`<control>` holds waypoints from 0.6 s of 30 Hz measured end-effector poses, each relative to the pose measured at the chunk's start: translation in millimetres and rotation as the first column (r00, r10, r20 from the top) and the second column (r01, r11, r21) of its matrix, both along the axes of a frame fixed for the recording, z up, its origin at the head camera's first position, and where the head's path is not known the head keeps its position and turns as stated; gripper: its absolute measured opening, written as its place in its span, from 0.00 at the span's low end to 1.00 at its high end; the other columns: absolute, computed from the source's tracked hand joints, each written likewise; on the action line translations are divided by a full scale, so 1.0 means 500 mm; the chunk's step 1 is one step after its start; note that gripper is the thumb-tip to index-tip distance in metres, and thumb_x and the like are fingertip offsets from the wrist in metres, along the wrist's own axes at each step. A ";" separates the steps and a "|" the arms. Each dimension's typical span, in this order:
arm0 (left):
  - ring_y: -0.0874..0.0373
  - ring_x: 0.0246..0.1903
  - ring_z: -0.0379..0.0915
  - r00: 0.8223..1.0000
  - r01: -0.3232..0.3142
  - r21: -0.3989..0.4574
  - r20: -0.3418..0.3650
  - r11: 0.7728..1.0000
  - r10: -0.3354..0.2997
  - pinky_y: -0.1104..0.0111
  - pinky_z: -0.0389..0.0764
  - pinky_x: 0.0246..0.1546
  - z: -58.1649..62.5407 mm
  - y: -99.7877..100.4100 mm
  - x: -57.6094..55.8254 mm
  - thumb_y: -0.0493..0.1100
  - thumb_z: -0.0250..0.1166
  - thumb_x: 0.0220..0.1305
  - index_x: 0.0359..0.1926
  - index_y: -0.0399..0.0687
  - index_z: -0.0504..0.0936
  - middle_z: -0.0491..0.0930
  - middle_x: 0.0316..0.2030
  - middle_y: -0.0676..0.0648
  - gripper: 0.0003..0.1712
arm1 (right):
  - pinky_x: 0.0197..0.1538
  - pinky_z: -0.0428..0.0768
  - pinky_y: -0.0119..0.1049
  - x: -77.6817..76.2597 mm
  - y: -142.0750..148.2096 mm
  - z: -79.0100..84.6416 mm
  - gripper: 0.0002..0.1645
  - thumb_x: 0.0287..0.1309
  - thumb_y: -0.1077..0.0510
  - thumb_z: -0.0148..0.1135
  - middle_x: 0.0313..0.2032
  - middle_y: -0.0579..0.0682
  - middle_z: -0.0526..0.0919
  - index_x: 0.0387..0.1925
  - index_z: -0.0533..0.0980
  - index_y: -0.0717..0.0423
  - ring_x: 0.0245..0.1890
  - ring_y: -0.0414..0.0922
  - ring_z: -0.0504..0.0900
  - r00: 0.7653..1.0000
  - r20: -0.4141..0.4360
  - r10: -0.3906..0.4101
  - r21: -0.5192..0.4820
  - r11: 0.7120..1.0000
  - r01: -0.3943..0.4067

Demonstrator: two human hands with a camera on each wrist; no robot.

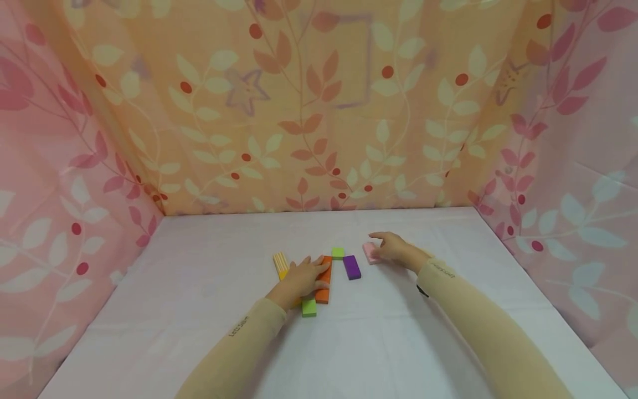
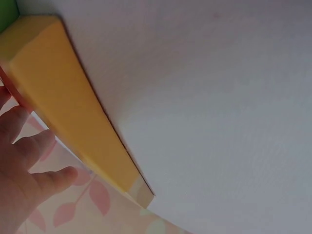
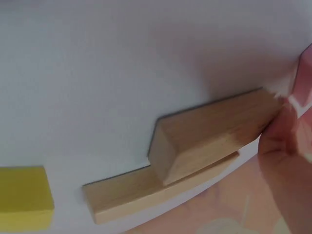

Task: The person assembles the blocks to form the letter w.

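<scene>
My left hand [image 1: 299, 280] lies with fingers spread over an orange block [image 1: 323, 296], its fingertips on the block's top. Under and beside that hand runs a long yellow block [image 2: 73, 107], partly covered in the head view. A light green block [image 1: 309, 308] sits at its near end, and a striped cream-and-yellow piece [image 1: 281, 261] pokes out beyond the hand. My right hand [image 1: 399, 250] is at a pink block [image 1: 369, 252], index finger stretched out above it and thumb beside it. Two plain wooden blocks [image 3: 209, 136] lie beside the right hand, overlapping in the wrist view.
Between the hands are a purple block [image 1: 351, 267] and a second light green block [image 1: 338, 253]. A yellow block [image 3: 24, 200] shows at the edge of the right wrist view. The white tabletop [image 1: 199, 310] meets patterned cloth walls [image 1: 319, 138] at the back and sides.
</scene>
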State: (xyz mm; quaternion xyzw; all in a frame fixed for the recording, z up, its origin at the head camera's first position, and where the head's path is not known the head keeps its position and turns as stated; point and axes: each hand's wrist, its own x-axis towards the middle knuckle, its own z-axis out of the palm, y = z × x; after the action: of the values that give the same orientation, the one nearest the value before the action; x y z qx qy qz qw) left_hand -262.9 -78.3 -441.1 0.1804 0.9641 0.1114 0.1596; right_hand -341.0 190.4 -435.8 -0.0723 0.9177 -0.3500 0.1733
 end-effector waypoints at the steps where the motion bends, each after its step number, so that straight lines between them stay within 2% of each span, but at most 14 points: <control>1: 0.44 0.73 0.43 1.000 -0.005 0.003 0.005 1.000 0.005 0.39 0.46 0.67 0.000 0.000 0.000 0.60 0.60 0.65 0.73 0.58 0.63 0.53 0.74 0.52 0.37 | 0.44 0.71 0.39 -0.005 0.002 0.000 0.41 0.58 0.61 0.67 0.45 0.60 0.73 0.71 0.62 0.58 0.43 0.50 0.69 0.999 0.030 0.012 -0.004 1.000 -0.012; 3: 0.44 0.73 0.43 1.000 -0.011 0.005 0.011 1.000 0.011 0.39 0.46 0.67 -0.001 0.000 -0.001 0.60 0.60 0.65 0.73 0.58 0.63 0.53 0.74 0.51 0.38 | 0.51 0.70 0.43 -0.015 0.003 -0.001 0.42 0.57 0.62 0.68 0.51 0.62 0.72 0.71 0.62 0.57 0.47 0.52 0.68 0.996 0.084 0.025 -0.007 1.000 -0.025; 8: 0.45 0.73 0.43 1.000 -0.020 0.010 0.015 1.000 0.020 0.40 0.46 0.67 0.000 0.002 0.000 0.59 0.60 0.65 0.73 0.58 0.62 0.54 0.74 0.51 0.38 | 0.57 0.68 0.48 -0.034 0.003 -0.005 0.39 0.55 0.62 0.70 0.52 0.64 0.72 0.67 0.66 0.62 0.50 0.54 0.69 0.992 0.096 0.079 0.058 0.995 -0.085; 14: 0.45 0.73 0.43 1.000 -0.020 0.016 0.016 1.000 0.020 0.40 0.46 0.67 0.001 0.000 0.002 0.59 0.60 0.65 0.73 0.58 0.62 0.53 0.74 0.52 0.38 | 0.54 0.69 0.46 -0.027 -0.008 0.001 0.34 0.55 0.66 0.68 0.49 0.62 0.71 0.63 0.69 0.59 0.49 0.54 0.68 0.990 0.142 0.026 0.018 0.999 -0.029; 18: 0.45 0.73 0.43 1.000 -0.019 0.020 0.014 1.000 0.019 0.40 0.46 0.67 0.001 -0.001 0.003 0.59 0.60 0.65 0.73 0.58 0.63 0.53 0.74 0.52 0.38 | 0.49 0.69 0.43 -0.020 -0.011 0.004 0.31 0.55 0.68 0.68 0.45 0.60 0.71 0.60 0.69 0.59 0.46 0.53 0.68 0.991 0.129 0.024 0.009 1.000 -0.025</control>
State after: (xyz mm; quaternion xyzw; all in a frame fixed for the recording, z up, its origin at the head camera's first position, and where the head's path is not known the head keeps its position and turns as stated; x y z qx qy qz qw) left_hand -261.6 -78.7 -440.6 0.1721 0.9635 0.1239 0.1635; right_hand -351.0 184.9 -434.0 -0.0598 0.9056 -0.3468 0.2368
